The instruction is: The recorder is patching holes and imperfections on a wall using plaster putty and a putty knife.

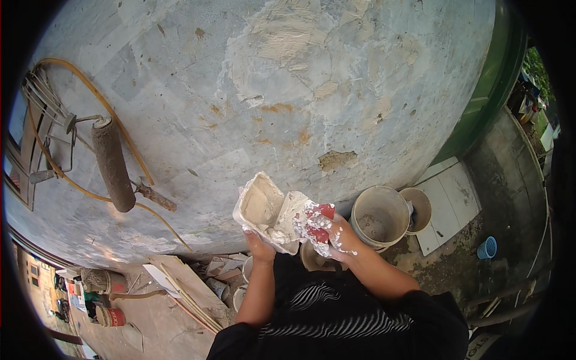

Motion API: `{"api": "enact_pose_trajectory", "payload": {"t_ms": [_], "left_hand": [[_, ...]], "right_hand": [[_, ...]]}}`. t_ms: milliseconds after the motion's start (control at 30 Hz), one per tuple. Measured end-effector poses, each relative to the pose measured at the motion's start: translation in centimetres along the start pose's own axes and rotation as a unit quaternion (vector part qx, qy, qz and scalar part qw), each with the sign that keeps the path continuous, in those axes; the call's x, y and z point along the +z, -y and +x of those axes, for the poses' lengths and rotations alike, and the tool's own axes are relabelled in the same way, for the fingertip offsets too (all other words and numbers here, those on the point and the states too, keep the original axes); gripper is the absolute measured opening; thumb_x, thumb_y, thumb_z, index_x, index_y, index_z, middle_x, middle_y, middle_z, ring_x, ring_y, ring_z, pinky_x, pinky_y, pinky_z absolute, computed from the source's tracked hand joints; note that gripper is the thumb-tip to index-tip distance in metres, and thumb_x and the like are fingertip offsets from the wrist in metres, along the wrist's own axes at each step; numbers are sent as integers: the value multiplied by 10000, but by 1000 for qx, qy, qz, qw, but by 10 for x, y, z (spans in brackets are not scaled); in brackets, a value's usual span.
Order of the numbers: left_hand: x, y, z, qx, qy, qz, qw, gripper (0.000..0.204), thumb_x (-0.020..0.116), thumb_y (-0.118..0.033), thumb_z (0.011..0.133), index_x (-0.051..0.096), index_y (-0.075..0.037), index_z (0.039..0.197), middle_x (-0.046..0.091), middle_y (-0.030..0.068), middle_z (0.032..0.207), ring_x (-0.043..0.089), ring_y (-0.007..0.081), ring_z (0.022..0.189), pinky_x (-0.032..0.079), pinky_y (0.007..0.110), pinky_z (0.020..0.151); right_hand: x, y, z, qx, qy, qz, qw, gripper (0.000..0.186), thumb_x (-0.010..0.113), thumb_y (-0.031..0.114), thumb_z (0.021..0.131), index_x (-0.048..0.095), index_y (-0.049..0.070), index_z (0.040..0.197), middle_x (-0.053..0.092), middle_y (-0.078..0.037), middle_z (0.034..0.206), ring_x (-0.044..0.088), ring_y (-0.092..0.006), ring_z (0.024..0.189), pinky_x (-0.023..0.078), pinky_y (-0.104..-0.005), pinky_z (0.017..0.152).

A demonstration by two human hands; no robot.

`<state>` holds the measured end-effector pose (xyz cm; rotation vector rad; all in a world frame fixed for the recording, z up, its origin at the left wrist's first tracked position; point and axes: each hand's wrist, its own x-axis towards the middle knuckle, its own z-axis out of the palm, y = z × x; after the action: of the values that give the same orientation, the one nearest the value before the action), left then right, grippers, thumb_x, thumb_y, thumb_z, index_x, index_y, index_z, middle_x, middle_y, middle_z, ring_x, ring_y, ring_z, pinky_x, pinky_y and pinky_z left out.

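My left hand [259,245] grips a whitish, putty-crusted tub [261,207] from below, its fingers partly hidden behind it. Beige putty [262,203] lies inside. In my right hand [336,236], smeared with white putty, is a putty knife with a red handle [320,211]. Its wide blade [292,211] is coated in putty and rests at the tub's right side. Both hands are in front of a grey-blue wall [198,120] with flaking patches, rough putty areas and a chipped hole [337,159].
Two pale buckets [380,217] stand to the right beside white panels [441,207]. A blue plastic basket [487,248] sits farther right. At left hang a paint roller [112,165] and a yellow hose [90,84]. Wooden boards [186,288] lie low left, near a red pail [111,317].
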<state>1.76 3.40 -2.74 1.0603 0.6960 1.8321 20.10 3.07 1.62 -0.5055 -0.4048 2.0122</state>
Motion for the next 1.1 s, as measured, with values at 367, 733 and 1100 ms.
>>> {"api": "enact_pose_trajectory", "payload": {"t_ms": [367, 733, 1100], "left_hand": [[38, -31, 13, -166, 73, 83, 980, 698, 404, -467, 917, 212, 8, 1391, 300, 151, 1408, 333, 249, 1272, 237, 355, 1054], [19, -35, 12, -179, -63, -212, 959, 559, 302, -452, 932, 368, -60, 1325, 450, 146, 1303, 496, 335, 1129, 420, 480, 929], [-19, -23, 23, -162, -21, -432, 887, 610, 408, -435, 865, 361, -54, 1339, 409, 231, 1320, 427, 427, 1172, 347, 573, 960]], "right_hand": [[-6, 45, 3, -20, 27, -185, 982, 360, 604, 73, 819, 499, -32, 1147, 597, -122, 1049, 613, -201, 900, 521, -313, 773], [-38, 78, 10, -153, -19, -31, 988, 328, 596, 124, 826, 511, 0, 1118, 598, -105, 1014, 599, -200, 898, 511, -320, 757], [-96, 146, 31, -415, -191, -72, 886, 143, 502, 54, 875, 544, 31, 1009, 596, -43, 902, 579, -127, 761, 463, -261, 651]]}}
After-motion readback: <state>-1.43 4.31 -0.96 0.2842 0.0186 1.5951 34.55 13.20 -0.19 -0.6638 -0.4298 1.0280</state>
